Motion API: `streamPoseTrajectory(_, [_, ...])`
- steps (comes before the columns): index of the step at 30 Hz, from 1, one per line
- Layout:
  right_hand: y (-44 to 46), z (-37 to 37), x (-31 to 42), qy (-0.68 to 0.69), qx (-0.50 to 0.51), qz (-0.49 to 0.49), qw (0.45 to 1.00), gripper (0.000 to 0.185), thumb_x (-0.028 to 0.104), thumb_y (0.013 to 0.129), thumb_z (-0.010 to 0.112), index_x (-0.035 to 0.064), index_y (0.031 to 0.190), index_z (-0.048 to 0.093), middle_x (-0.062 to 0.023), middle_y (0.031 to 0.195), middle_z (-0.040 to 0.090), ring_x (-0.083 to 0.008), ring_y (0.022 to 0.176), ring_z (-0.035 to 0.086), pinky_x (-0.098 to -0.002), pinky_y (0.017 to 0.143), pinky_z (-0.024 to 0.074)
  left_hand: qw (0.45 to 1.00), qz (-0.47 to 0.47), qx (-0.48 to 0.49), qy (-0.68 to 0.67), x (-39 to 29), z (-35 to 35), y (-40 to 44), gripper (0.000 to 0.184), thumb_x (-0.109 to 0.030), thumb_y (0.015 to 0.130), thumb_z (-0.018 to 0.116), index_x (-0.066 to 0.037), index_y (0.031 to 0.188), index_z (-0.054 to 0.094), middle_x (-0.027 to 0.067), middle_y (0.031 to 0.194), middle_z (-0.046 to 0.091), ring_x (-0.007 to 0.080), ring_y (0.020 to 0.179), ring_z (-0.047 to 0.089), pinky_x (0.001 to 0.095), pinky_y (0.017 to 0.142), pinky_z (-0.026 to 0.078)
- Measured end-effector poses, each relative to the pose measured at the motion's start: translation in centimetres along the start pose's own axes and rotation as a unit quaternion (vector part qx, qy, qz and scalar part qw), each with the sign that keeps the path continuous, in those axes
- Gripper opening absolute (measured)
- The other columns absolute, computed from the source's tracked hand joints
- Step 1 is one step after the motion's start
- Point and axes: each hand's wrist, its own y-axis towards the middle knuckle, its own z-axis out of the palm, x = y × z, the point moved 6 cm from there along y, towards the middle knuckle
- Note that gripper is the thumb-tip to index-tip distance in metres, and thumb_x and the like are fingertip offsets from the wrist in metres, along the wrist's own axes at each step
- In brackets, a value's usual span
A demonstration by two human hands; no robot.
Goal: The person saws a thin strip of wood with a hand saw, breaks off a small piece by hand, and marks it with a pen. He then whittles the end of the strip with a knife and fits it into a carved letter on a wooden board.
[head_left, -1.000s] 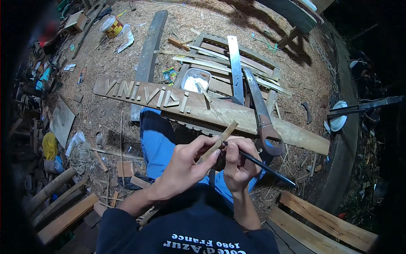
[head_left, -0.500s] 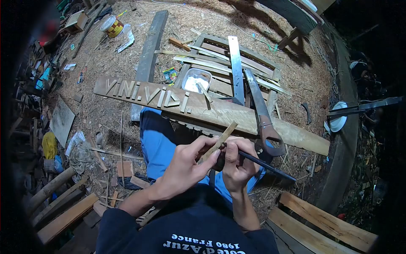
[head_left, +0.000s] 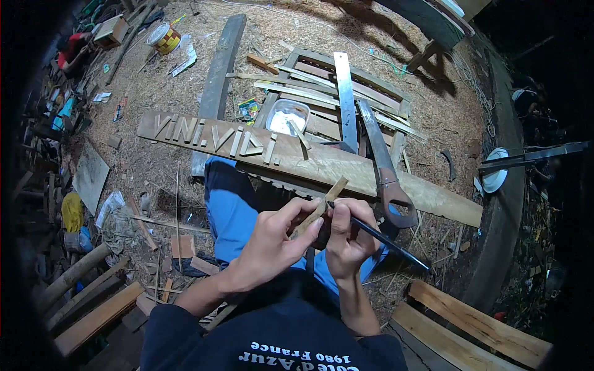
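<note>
My left hand (head_left: 272, 241) is closed on a thin wooden strip (head_left: 336, 188), pinched between thumb and fingers. Close beside it, my right hand (head_left: 348, 238) grips a long, slim, dark-handled tool (head_left: 396, 242). The tool's front end meets the strip between my hands; its tip is too small to make out. Ahead of my hands lies a long wooden board (head_left: 346, 166) with letters (head_left: 226, 141) made of small wood strips, reading "VINI.VIDI". Two loose strips (head_left: 301, 139) cross to the right of the letters.
A handsaw (head_left: 388, 167) and a metal square (head_left: 346, 102) rest across the board's far side. Behind it are a tub of white material (head_left: 288, 116) and a slatted wooden frame (head_left: 396, 102). Planks (head_left: 458, 337) lie at lower right. A person in red (head_left: 74, 52) is at far left.
The tool's rear end has swung slightly down and left in my right hand. My left hand and the strip stay nearly still. The person in red at far left has come more clearly into view.
</note>
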Motion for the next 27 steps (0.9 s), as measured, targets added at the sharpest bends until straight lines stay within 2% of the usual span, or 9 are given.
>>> streamPoseTrajectory(2, [0.04,-0.06,-0.19,0.009,-0.009,0.023,1.0,0.007,0.002,0.099,0.069,-0.0041,0.1,0.066,-0.0135,0.09,0.07,-0.0201,0.078,0.066,-0.031,0.069,0.054,1.0,0.002,-0.004,0.005,0.12,-0.04,0.07,0.026,-0.002,0.097,0.071,0.007,0.121,0.064,0.0085,0.095,0.076,0.0033,0.086,0.064,0.0221,0.068,0.053])
streamPoseTrajectory(4, [-0.03,0.06,-0.08,0.024,0.005,0.007,1.0,0.006,0.001,0.099,0.069,-0.0043,0.1,0.066,-0.0132,0.091,0.07,-0.0189,0.078,0.066,-0.0301,0.069,0.0538,1.0,0.018,-0.004,0.007,0.51,-0.04,0.08,0.03,-0.006,0.096,0.071,0.005,0.123,0.063,0.0158,0.091,0.076,0.0136,0.077,0.074,0.0293,0.063,0.055])
streamPoseTrajectory(10, [-0.05,-0.11,-0.18,0.002,-0.007,0.033,0.999,0.005,0.0,0.099,0.067,-0.0044,0.101,0.066,-0.0131,0.092,0.07,-0.0179,0.079,0.066,-0.0289,0.069,0.0533,0.999,0.029,-0.012,0.008,-0.23,0.01,0.2,0.03,-0.006,0.096,0.071,0.005,0.123,0.063,0.016,0.09,0.076,0.0126,0.079,0.073,0.0293,0.064,0.056])
streamPoseTrajectory(14, [-0.23,0.13,-0.25,0.031,-0.003,0.012,0.999,0.006,0.001,0.1,0.068,-0.0043,0.101,0.066,-0.0126,0.091,0.07,-0.0169,0.078,0.065,-0.0282,0.068,0.0529,0.999,0.038,-0.011,-0.017,0.26,-0.07,0.22,0.031,-0.007,0.096,0.071,0.005,0.124,0.063,0.0162,0.091,0.076,0.0131,0.08,0.074,0.0297,0.066,0.056])
streamPoseTrajectory(17, [-0.35,0.12,-0.37,0.045,-0.006,0.017,0.999,0.006,0.002,0.1,0.068,-0.0041,0.101,0.066,-0.0123,0.091,0.069,-0.0156,0.077,0.064,-0.0277,0.067,0.0521,1.0,0.004,0.002,0.005,0.55,0.05,0.19,0.031,-0.007,0.096,0.071,0.005,0.124,0.063,0.0161,0.091,0.076,0.0137,0.081,0.074,0.0297,0.067,0.056])
streamPoseTrajectory(19, [-0.13,-0.06,-0.41,0.013,-0.014,0.01,1.0,0.006,0.002,0.1,0.068,-0.004,0.101,0.066,-0.0127,0.093,0.07,-0.0152,0.076,0.063,-0.0274,0.066,0.0516,0.999,0.043,-0.023,-0.016,0.46,0.14,0.17,0.03,-0.007,0.096,0.071,0.005,0.124,0.064,0.0154,0.091,0.076,0.0134,0.082,0.074,0.0294,0.067,0.056])
streamPoseTrajectory(27, [-0.19,0.13,-0.22,0.036,-0.01,0.011,0.999,0.005,0.001,0.1,0.067,-0.0044,0.101,0.066,-0.0125,0.093,0.07,-0.0153,0.076,0.063,-0.0271,0.066,0.051,0.999,0.033,-0.019,-0.028,0.62,0.12,0.3,0.03,-0.006,0.096,0.071,0.005,0.123,0.064,0.0151,0.091,0.076,0.0132,0.081,0.074,0.0291,0.067,0.056])
